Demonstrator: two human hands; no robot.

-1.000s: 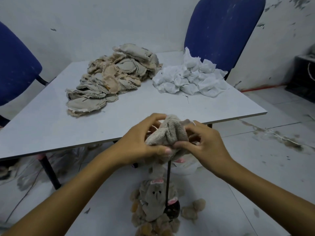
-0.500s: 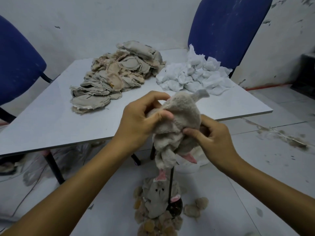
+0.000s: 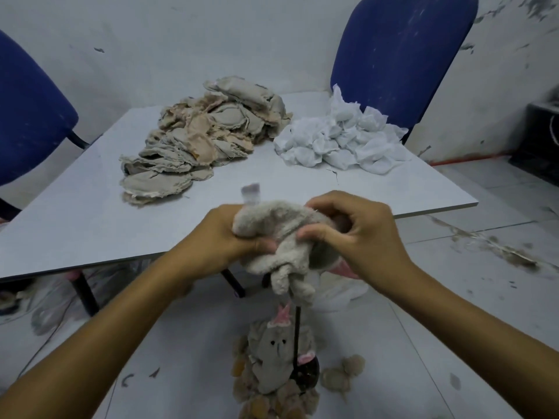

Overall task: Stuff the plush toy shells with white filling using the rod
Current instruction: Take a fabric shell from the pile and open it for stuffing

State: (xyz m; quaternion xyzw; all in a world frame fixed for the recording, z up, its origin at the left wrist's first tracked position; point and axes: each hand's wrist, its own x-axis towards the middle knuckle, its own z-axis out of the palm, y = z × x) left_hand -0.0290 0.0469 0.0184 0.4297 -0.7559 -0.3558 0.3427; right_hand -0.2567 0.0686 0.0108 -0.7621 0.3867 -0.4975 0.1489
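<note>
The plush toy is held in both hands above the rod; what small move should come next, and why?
Probably press the plush toy a little further down the rod. The left hand and the right hand both grip the toy, and the dark upright rod comes out beneath it. How far the filling has gone in is hidden. The white filling lies on the table.

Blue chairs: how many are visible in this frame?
2. One blue chair stands at the table's left side; the other behind its far right corner.

Left hand [image 3: 225, 237] and right hand [image 3: 357, 234] meet at centre, fingers curled, gripping; both forearms extend forward, bare.
</note>
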